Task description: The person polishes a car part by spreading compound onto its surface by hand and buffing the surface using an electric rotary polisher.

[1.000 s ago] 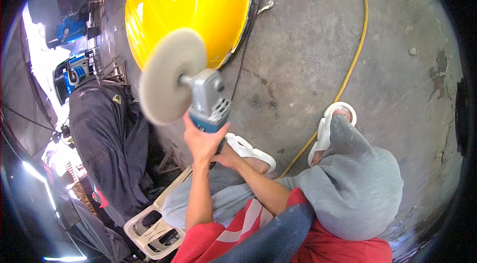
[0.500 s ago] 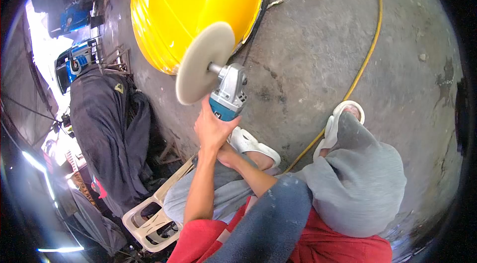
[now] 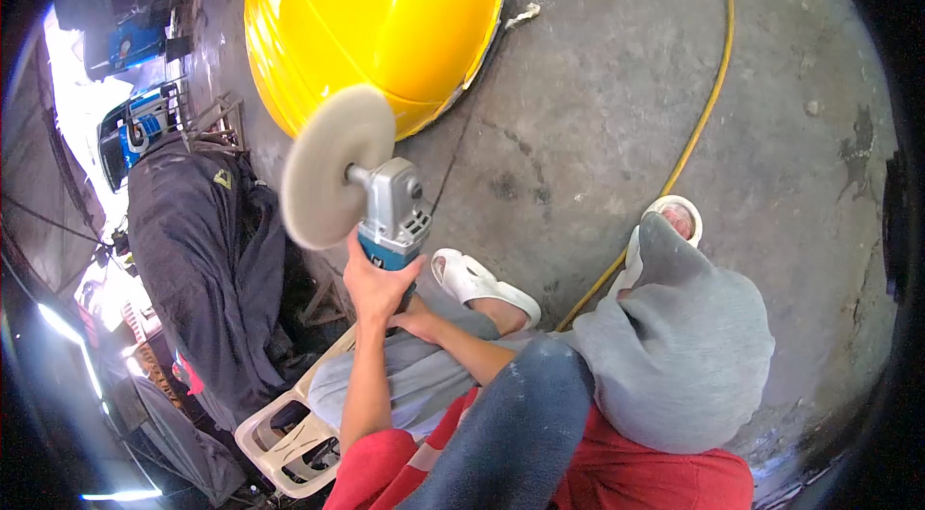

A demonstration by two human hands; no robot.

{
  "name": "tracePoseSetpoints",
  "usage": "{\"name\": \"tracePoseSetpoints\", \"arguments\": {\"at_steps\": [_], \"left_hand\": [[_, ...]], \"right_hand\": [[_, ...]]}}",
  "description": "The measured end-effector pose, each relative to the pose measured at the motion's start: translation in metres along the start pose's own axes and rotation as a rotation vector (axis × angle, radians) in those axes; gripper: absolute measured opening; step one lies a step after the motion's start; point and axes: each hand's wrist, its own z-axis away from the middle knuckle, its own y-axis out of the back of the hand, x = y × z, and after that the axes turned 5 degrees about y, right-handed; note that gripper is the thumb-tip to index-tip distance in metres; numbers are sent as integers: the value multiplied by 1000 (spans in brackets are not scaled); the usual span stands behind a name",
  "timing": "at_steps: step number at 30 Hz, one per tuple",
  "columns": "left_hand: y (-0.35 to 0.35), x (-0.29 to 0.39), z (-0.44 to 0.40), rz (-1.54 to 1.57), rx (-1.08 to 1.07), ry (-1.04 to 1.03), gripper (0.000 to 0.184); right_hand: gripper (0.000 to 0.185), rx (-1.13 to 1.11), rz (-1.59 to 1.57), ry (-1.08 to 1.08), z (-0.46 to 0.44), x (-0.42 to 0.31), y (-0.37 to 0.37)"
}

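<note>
My left hand (image 3: 379, 281) is wrapped round the front of the teal body of an angle polisher (image 3: 390, 211), just behind its silver gear head. Farther back, my right hand (image 3: 416, 319) grips the rear of the same tool and is partly hidden by the left forearm. A large, pale round pad (image 3: 337, 168) sits on the tool's spindle, its face smeared by motion. Beyond it lies a glossy yellow curved body part (image 3: 385, 28). The pad overlaps its lower edge in the view; I cannot tell whether they touch.
A yellow hose (image 3: 723, 57) runs across the concrete floor (image 3: 617, 115), passing by a foot in a white clog (image 3: 674, 216). Left of me, dark cloth (image 3: 202, 260) drapes over something bulky. A beige plastic chair (image 3: 279, 433) is at lower left.
Both hands have brought the polisher down and to the left, back from the yellow part. The pad is more blurred, and the whole view has shifted slightly.
</note>
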Motion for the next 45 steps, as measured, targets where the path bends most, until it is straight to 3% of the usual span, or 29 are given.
{"name": "tracePoseSetpoints", "arguments": {"at_steps": [1, 2, 4, 5, 8, 12, 14, 16, 17, 20, 28, 29, 32, 35, 38, 42, 45], "left_hand": [[5, 1, -2, 131, -20, 23, 97], [6, -1, -7, 134, -12, 23, 97], [8, -4, -18, 465, -43, -35, 92], [8, -1, -24, 572, -75, -31, 87], [1, 16, -41, 760, -96, -37, 81], [-12, 54, -48, 854, -121, -29, 77], [-19, 74, -51, 957, -173, -44, 75], [-18, 101, -55, 948, -190, -44, 74], [-18, 113, -59, 953, -208, -56, 74], [-20, 123, -69, 983, -210, -106, 71], [-22, 53, -45, 1186, -131, 125, 63], [-24, 49, -44, 1226, -122, 155, 63], [-22, 67, -49, 1225, -145, 123, 64], [-24, 107, -74, 1184, -183, 31, 55], [-10, 158, -88, 1195, -263, 17, 58], [-1, 160, -83, 1305, -298, 104, 62], [-11, 117, -72, 1356, -199, 196, 62]], "right_hand": [[77, -22, -109, -83, -2, -14, 2], [77, -29, -105, -80, -4, -24, 6], [76, 178, 134, 86, -4, -43, 19], [73, 232, 342, 9, -3, -93, 22], [69, 341, 359, 124, -10, -122, 39], [62, 442, 449, 73, -8, -155, 61], [59, 499, 475, 96, -10, -168, 72], [58, 532, 429, 252, -13, -184, 83], [58, 544, 501, 195, -11, -200, 84], [61, 541, 562, 128, -12, -235, 87], [65, 362, 803, -55, 4, -222, 75], [68, 352, 804, -3, 6, -218, 77], [66, 386, 781, 51, 4, -230, 82], [62, 445, 843, -52, -4, -281, 88], [56, 489, 868, -30, -11, -323, 95], [57, 438, 891, -88, -7, -336, 93], [61, 354, 946, -144, -4, -318, 91]]}}
